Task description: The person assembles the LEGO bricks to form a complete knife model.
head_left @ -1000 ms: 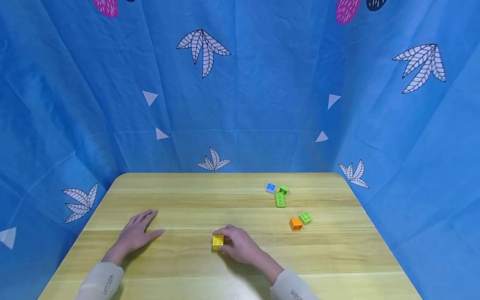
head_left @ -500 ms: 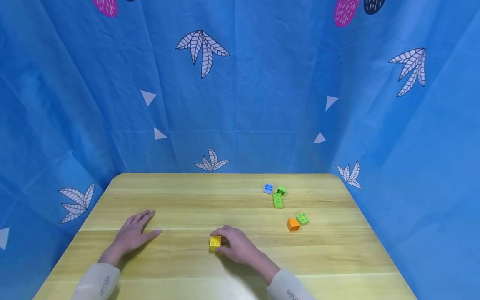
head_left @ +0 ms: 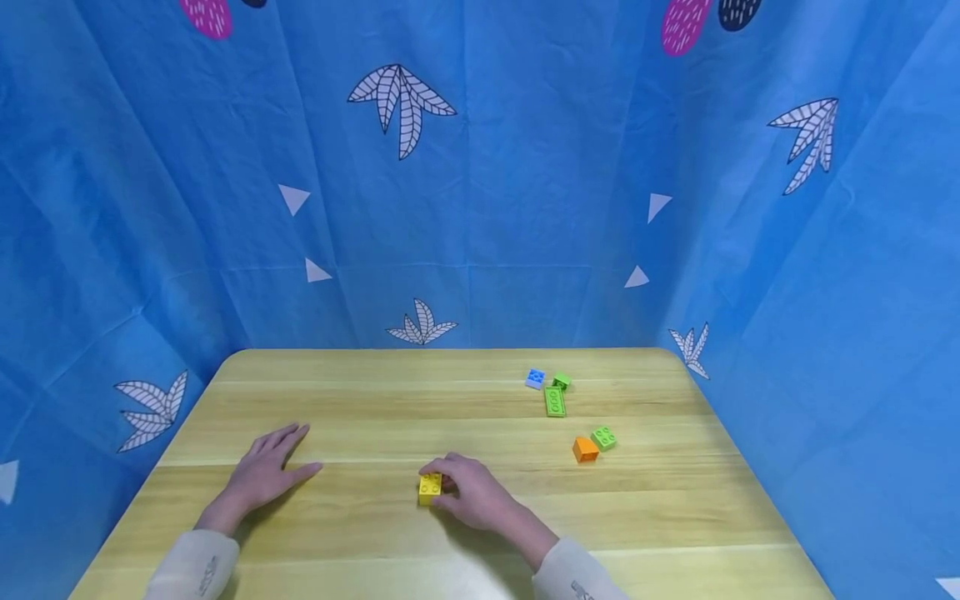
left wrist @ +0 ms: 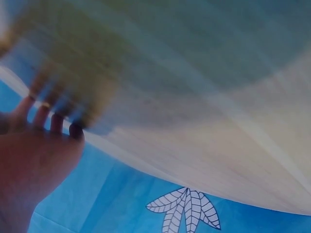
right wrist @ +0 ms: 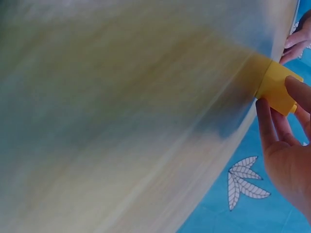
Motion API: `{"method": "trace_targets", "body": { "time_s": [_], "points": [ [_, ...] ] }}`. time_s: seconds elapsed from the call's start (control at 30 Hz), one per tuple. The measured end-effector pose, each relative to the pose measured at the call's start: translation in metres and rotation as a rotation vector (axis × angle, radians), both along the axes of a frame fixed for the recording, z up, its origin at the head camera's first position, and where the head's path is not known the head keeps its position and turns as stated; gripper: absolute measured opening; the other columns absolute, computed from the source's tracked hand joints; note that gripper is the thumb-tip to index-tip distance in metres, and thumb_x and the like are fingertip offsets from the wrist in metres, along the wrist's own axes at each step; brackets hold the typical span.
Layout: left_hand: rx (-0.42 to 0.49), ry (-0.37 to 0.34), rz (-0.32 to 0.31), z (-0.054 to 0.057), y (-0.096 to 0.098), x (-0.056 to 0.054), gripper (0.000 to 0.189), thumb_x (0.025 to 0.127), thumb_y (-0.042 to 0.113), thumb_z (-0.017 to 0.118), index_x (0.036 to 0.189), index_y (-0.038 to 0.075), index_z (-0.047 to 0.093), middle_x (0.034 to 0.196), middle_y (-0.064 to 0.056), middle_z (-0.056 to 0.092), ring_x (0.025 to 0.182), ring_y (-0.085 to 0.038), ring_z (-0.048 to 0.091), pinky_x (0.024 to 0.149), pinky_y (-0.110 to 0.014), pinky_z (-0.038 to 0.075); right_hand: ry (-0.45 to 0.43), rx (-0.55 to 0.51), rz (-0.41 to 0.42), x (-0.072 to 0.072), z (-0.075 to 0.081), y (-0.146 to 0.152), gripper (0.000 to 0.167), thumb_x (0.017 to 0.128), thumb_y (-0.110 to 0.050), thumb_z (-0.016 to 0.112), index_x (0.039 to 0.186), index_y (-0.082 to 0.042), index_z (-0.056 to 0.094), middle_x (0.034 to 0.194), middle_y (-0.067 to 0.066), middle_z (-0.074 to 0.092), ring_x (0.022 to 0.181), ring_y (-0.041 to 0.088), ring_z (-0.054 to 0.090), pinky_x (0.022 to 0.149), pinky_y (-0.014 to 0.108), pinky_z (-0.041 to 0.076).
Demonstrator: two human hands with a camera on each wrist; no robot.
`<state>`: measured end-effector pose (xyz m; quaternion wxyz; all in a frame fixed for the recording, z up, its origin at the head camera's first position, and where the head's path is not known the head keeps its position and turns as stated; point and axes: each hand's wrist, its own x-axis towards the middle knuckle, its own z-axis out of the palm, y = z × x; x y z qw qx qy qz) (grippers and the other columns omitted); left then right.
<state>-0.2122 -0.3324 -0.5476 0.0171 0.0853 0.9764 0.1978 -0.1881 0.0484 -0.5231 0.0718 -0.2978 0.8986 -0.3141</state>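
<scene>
Near the middle front of the wooden table (head_left: 360, 533), a yellow building block (head_left: 430, 490) with studs on top is pinched between the thumb and fingers of my right hand (head_left: 477, 497). In the right wrist view the yellow block (right wrist: 278, 90) stands against the tabletop, thumb on one side and fingers on the other. My left hand (head_left: 262, 472) rests on the table to the left, fingers spread, holding nothing. The left wrist view shows the left hand (left wrist: 39, 150) with its fingertips on the tabletop.
To the right lie an orange slanted block (head_left: 586, 450) and a light green block (head_left: 603, 438) side by side. Farther back are a blue block (head_left: 535, 379), a long green block (head_left: 554, 402) and a small green block (head_left: 562, 381). A blue curtain (head_left: 510, 208) surrounds the table.
The whole head view has shifted slightly, so the table contents appear a little farther left. Both hands keep their places, and the right still pinches the yellow block.
</scene>
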Motion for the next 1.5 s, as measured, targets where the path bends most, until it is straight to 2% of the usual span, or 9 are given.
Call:
{"method": "trace_targets", "body": {
  "time_s": [0.37,0.63,0.9,1.13,1.5],
  "points": [
    [0.003,-0.006,-0.001,-0.004,0.001,0.001,0.089,0.097,0.061,0.061,0.159,0.003,0.036,0.161,-0.029,0.034,0.144,-0.057,0.028,0.110,-0.079,0.028,0.003,0.010,0.002,0.002,-0.001,0.001,0.046,0.089,-0.014,0.081,0.132,-0.018,0.066,0.110,-0.002,0.066,0.097,0.009,0.066,0.089,0.021,0.055],
    [-0.002,-0.012,0.003,-0.001,0.003,0.003,0.088,0.097,0.061,0.061,0.158,0.003,0.036,0.161,-0.030,0.034,0.143,-0.057,0.029,0.109,-0.079,0.028,-0.009,0.021,-0.010,0.001,-0.003,0.001,0.045,0.090,-0.016,0.080,0.133,-0.019,0.066,0.112,-0.003,0.067,0.098,0.008,0.065,0.090,0.020,0.054],
    [0.005,-0.005,0.005,0.000,0.004,0.003,0.087,0.097,0.058,0.063,0.157,0.001,0.038,0.159,-0.031,0.035,0.142,-0.058,0.030,0.107,-0.080,0.030,0.041,0.039,0.006,0.001,-0.002,0.001,0.044,0.090,-0.018,0.080,0.132,-0.019,0.066,0.108,-0.003,0.066,0.092,0.007,0.061,0.083,0.021,0.053],
    [-0.001,-0.009,0.006,0.003,0.004,0.002,0.087,0.097,0.059,0.063,0.157,0.002,0.038,0.160,-0.031,0.034,0.143,-0.057,0.029,0.108,-0.079,0.030,0.052,0.045,0.016,-0.002,-0.001,0.001,0.045,0.090,-0.019,0.080,0.133,-0.019,0.066,0.108,-0.003,0.066,0.091,0.007,0.060,0.083,0.020,0.052],
    [-0.007,0.007,0.000,0.007,0.002,0.001,0.086,0.097,0.057,0.063,0.157,0.001,0.038,0.159,-0.031,0.035,0.141,-0.057,0.031,0.109,-0.079,0.030,0.047,0.095,0.029,-0.006,0.002,0.003,0.056,0.089,-0.028,0.082,0.141,-0.024,0.062,0.119,-0.002,0.067,0.103,0.009,0.063,0.095,0.028,0.054]
  ]
}}
